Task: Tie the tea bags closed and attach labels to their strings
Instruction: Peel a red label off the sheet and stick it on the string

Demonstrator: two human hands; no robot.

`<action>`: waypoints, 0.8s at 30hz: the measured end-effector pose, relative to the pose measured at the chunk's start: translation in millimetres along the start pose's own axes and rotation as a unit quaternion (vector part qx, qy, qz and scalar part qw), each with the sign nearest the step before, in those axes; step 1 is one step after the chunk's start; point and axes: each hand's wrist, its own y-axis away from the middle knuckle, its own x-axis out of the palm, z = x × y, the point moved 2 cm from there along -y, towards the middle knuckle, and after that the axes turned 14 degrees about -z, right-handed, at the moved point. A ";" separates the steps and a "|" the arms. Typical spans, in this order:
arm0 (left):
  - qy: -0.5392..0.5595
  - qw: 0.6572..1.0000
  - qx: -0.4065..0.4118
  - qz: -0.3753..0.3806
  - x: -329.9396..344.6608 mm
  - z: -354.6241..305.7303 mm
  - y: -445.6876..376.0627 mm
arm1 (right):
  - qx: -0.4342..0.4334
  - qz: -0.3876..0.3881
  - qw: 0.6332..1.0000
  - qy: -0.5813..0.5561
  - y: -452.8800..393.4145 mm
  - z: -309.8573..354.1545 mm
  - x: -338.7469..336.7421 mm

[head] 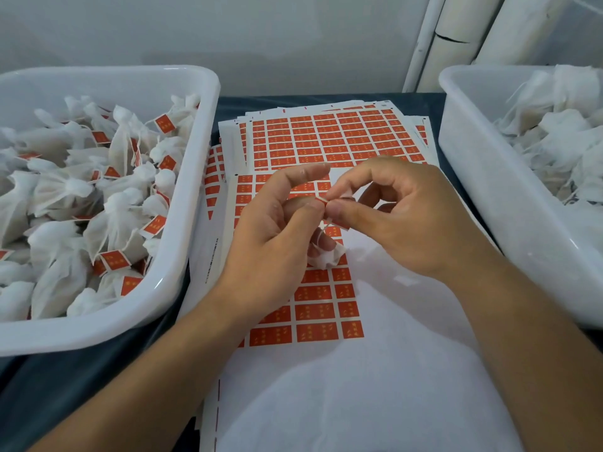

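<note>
My left hand (pixel 274 230) and my right hand (pixel 391 216) meet above the label sheets, thumbs and forefingers pinched together on a small red label (pixel 321 200). A white tea bag (pixel 326 256) hangs just below, tucked under my left fingers, its string running up to the pinch. The top sheet of red labels (pixel 313 308) lies under both hands, partly peeled to bare white backing. More label sheets (pixel 332 138) are stacked behind.
A white bin (pixel 182 288) on the left holds several tied tea bags with red labels. A white bin (pixel 483 177) on the right holds unlabelled white tea bags. Dark cloth covers the table; a wall and white pipes stand behind.
</note>
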 end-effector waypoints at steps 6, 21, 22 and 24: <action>0.009 1.000 -0.027 -0.004 -0.2 -2.0 -0.7 | -0.046 -0.010 0.998 0.036 0.6 8.7 -0.7; -0.160 0.983 0.039 0.080 7.5 5.5 1.1 | -0.033 -0.071 0.997 -0.022 -2.1 8.4 -12.9; -0.173 0.980 0.045 0.084 8.9 6.6 2.0 | -0.029 -0.075 0.996 -0.028 -2.9 7.8 -13.5; -0.177 0.979 0.051 0.083 10.1 8.2 2.3 | -0.016 -0.077 0.996 -0.036 -4.4 5.5 -14.3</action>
